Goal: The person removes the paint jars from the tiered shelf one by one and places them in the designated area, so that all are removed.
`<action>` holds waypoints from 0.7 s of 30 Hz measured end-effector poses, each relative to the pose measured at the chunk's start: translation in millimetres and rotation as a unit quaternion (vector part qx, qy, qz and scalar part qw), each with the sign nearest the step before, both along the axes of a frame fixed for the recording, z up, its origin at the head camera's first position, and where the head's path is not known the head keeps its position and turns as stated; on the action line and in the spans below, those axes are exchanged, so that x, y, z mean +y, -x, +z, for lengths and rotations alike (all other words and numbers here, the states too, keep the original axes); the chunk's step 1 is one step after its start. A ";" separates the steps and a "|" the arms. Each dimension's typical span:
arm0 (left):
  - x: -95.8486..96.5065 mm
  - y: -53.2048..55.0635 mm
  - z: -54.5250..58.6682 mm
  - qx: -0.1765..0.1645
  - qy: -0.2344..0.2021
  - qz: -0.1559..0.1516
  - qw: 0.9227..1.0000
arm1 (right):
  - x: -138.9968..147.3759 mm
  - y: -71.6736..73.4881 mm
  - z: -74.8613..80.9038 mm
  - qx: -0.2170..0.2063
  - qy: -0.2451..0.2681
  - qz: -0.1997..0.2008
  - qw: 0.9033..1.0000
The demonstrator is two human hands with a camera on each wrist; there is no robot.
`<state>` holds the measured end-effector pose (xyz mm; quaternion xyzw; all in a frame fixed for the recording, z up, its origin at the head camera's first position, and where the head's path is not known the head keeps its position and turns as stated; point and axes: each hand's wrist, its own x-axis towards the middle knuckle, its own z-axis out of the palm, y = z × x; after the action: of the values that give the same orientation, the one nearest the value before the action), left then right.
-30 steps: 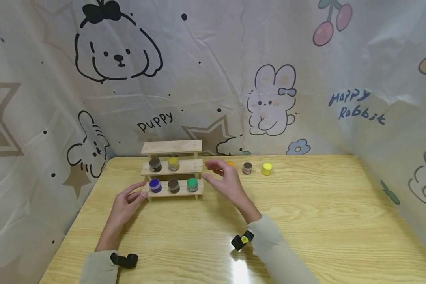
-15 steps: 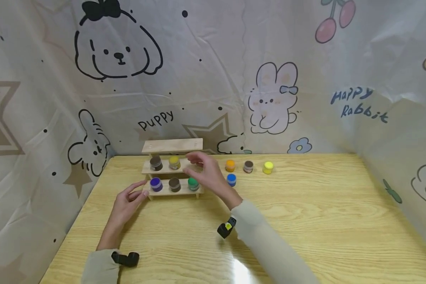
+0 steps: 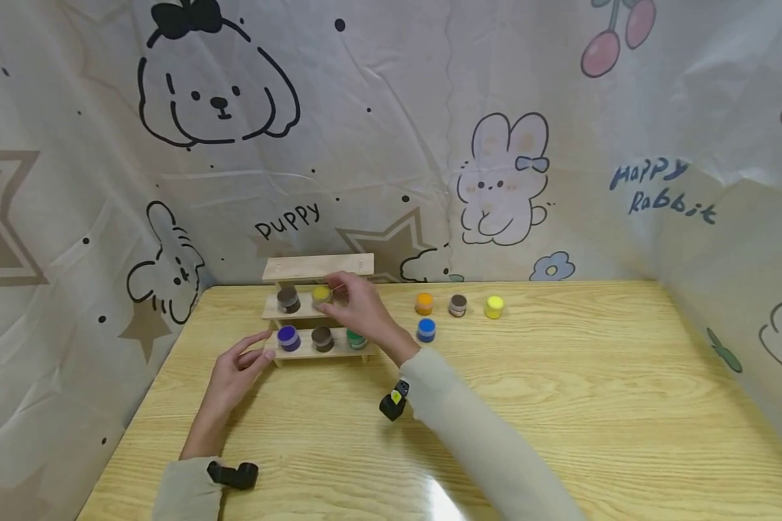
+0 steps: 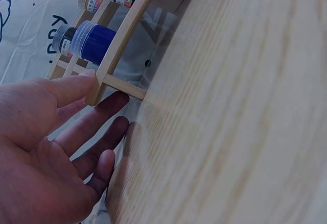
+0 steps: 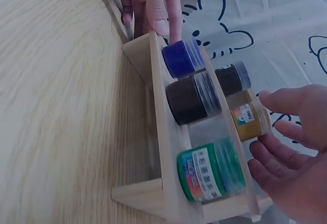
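Observation:
A three-tier wooden display rack stands near the back of the table. My left hand holds its left front end, the thumb on the lower tier's edge and the fingers below. At the middle tier my right hand has its thumb and fingers round a yellow paint jar, whose lid they partly cover. Beside that jar on the tier sits a dark paint jar. The lower tier carries a purple paint jar, a dark brown one and a green paint jar.
Right of the rack, an orange jar, a small brown jar and a bright yellow jar stand in a row. In front of the orange one is a blue jar. A printed curtain hangs behind the table.
My right hand has moved left from the rack's right end to the yellow paint jar, uncovering the orange and blue jars. My left hand stays at the rack's left end.

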<state>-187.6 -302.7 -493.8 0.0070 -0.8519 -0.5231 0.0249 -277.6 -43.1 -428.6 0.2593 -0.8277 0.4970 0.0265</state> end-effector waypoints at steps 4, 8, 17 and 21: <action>-0.7 -0.6 0.3 0.002 -0.004 -0.003 1.000 | -6.9 3.3 -1.7 -0.008 -0.005 -0.003 1.000; -0.6 0.3 0.6 0.003 -0.002 -0.001 1.000 | -9.5 4.7 -3.6 -0.010 -0.006 -0.010 1.000; -0.6 0.5 -0.4 0.005 0.003 0.001 1.000 | -9.5 7.2 -6.9 -0.009 -0.010 -0.014 1.000; -0.8 0.2 -0.4 0.002 0.009 0.003 1.000 | -6.4 5.1 -7.0 -0.006 -0.002 -0.009 1.000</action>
<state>-187.8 -303.6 -494.2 0.0081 -0.8562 -0.5158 0.0284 -282.7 -49.5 -435.6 0.2486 -0.8311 0.4968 0.0257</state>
